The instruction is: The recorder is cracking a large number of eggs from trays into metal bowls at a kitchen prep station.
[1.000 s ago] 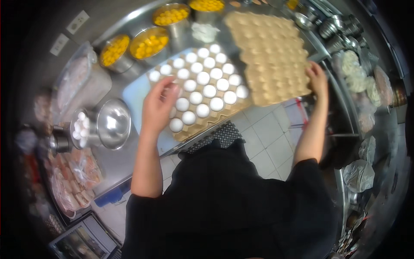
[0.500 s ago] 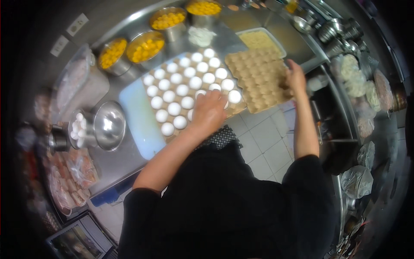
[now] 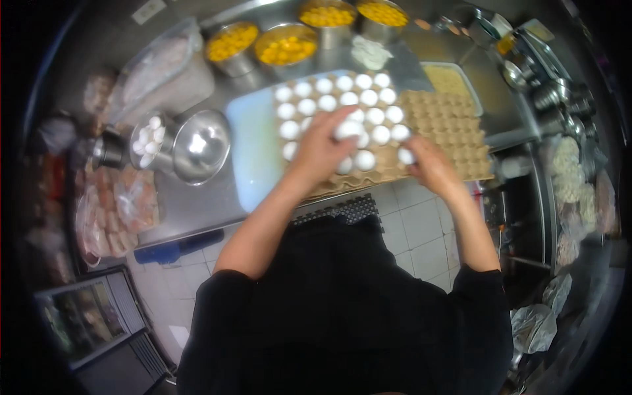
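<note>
Egg tray = landmark, cardboard, sits on pale blue board on steel counter.

L hand lies over tray's near-middle, fingers curled round a white egg. Half a sec ago it was lower, at tray's near-right edge; a sec ago at near-left edge, flat on eggs. R hand now at tray's near-right corner, fingertips closed on a second egg. Before, it gripped the far edge of the empty tray, which lies touching egg tray's right side.

Tray itself: near rows partly empty now, brown cups showing; far rows full. Loose egg sits in a cup btwn the hands.

Left of tray: steel bowl, beside it small pot of eggs. Beyond tray: four metal tubs of yolks. View shifted too, tray more central than earlier.
</note>
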The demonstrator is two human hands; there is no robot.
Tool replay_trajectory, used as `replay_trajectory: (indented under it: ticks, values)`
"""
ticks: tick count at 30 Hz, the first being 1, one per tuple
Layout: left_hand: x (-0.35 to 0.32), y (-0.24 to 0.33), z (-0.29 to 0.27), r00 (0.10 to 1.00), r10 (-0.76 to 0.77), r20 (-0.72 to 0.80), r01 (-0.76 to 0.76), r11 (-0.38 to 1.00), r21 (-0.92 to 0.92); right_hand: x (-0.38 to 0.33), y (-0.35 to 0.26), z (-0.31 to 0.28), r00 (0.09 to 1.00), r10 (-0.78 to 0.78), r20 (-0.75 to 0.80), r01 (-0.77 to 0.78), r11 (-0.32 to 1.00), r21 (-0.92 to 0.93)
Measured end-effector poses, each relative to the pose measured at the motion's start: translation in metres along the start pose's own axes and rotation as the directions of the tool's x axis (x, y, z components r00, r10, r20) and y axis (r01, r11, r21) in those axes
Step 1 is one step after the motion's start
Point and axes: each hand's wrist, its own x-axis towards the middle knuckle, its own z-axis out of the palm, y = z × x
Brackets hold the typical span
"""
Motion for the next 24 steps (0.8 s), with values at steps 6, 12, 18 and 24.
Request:
replay_trajectory:
  ticks: [6,12,18,24]
  values:
    - [-0.061,-0.054,-0.115,0.869,-0.489,0.083,0.377,0.543,-0.75,-0.004,-0.022,0.001,0.946,0.325,-0.005,-0.269,0.793,0.546]
    - [-0.131,-0.123,-0.139,0.902,-0.408,-0.142,0.413,0.911,0.006,0.023,-0.14,0.076,0.996,0.033,0.078,-0.082,0.14,0.987]
    - [-0.166,-0.165,-0.129,0.979,-0.16,-0.129,0.201,0.87,0.451,0.076,-0.249,0.19,0.987,0.16,0.008,-0.128,0.758,0.639]
    - [-0.165,-0.163,-0.145,0.996,-0.011,-0.09,0.046,0.918,0.394,0.104,-0.239,0.254,0.947,0.057,-0.317,-0.057,0.998,0.007]
